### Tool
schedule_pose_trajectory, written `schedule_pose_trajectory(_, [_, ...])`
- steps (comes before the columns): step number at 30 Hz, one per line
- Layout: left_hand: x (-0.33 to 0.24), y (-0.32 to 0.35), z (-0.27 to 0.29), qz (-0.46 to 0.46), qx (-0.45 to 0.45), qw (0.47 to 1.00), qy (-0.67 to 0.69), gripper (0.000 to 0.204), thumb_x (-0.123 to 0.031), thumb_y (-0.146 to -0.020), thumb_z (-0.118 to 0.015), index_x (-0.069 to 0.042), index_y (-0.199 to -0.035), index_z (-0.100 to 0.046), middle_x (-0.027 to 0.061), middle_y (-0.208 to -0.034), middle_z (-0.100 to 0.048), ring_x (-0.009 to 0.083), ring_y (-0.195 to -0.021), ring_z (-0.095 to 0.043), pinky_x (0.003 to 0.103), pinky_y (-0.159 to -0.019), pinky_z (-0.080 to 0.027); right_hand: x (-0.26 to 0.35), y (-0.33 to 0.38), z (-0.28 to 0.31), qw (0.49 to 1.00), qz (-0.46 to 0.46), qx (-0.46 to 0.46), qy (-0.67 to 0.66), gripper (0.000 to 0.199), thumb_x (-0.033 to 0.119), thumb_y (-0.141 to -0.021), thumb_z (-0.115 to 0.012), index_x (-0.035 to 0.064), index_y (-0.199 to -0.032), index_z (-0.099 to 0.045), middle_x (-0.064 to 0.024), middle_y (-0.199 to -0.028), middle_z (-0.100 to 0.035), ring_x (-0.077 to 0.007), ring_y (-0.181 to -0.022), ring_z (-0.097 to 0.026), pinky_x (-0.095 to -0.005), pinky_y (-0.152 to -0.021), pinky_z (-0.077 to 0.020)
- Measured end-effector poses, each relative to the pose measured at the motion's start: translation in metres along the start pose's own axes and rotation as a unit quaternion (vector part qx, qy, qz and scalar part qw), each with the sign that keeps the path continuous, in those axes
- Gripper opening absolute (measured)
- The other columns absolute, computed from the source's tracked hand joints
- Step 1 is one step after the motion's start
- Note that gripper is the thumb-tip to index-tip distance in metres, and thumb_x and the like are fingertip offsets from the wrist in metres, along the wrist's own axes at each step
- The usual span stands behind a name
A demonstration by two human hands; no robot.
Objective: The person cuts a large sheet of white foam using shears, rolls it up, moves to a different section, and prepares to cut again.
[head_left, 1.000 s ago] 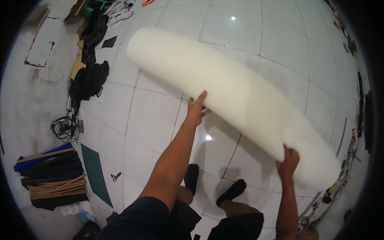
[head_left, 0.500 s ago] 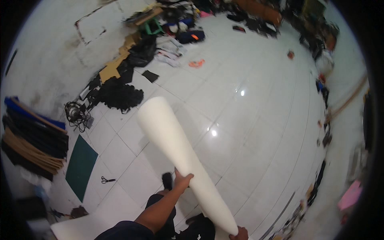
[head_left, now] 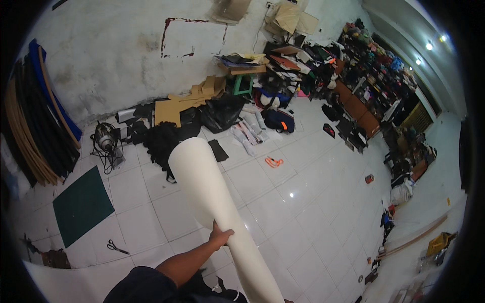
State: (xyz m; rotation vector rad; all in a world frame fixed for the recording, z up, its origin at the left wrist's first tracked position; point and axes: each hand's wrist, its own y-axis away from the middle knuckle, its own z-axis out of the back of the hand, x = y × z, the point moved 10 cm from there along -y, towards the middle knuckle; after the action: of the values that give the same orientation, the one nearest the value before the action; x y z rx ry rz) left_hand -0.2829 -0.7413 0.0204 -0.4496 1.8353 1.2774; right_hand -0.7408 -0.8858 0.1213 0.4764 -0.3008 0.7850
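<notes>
A long roll of cream-white sheet material point(head_left: 204, 182), perhaps foam, slants across the middle, its wide rounded end far and left, its narrower end running off the lower edge. My left hand point(head_left: 221, 236) grips the roll's left side around mid-length, thumb lying across the top and the other fingers hidden beneath. Of my right hand point(head_left: 288, 301) only a sliver shows beside the roll at the bottom edge; its fingers are hidden.
Scissors point(head_left: 117, 247) and a dark green mat point(head_left: 84, 206) lie on the tiled floor at left. Beyond the roll are black fabric scraps point(head_left: 161, 146), cardboard point(head_left: 167, 112) and an orange strap point(head_left: 274, 161). Rolled materials point(head_left: 43, 116) lean against the left wall. Cluttered shelves point(head_left: 371, 65) stand far right.
My view has tilted up, bringing in more of the wall and shelves. The left hand keeps its grip on the roll. The right hand has slipped almost out of the picture.
</notes>
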Motion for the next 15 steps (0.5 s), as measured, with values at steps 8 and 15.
schedule_pose_trajectory(8, [-0.118,-0.114,0.078,-0.071,-0.098,0.992,-0.028,0.108,-0.026,-0.072,-0.074,-0.009,-0.153,-0.005,0.0222,-0.127,-0.057,0.0318,-0.096,-0.068,0.036,-0.072,-0.061,0.070,-0.167,-0.031,0.995,0.053,0.010,-0.081,0.042,0.023,-0.079,-0.070,0.0003,-0.114,-0.062,-0.0195,-0.098,-0.069,-0.0332,-0.093,-0.064,-0.0436,-0.085,-0.0492])
schedule_pose_trajectory(15, [-0.221,-0.249,0.131,-0.122,-0.167,0.977,-0.051,0.115,-0.031,-0.069,-0.076,-0.002,-0.154,-0.003,0.0247,-0.136,-0.052,0.0364,-0.119,-0.058,0.039,-0.103,-0.044,0.156,-0.351,-0.026,0.974,0.103,0.107,-0.171,0.049,0.027,-0.086,-0.069,-0.0014,-0.123,-0.057,-0.0155,-0.104,-0.066,-0.0264,-0.096,-0.061,-0.0413,-0.085,-0.0491])
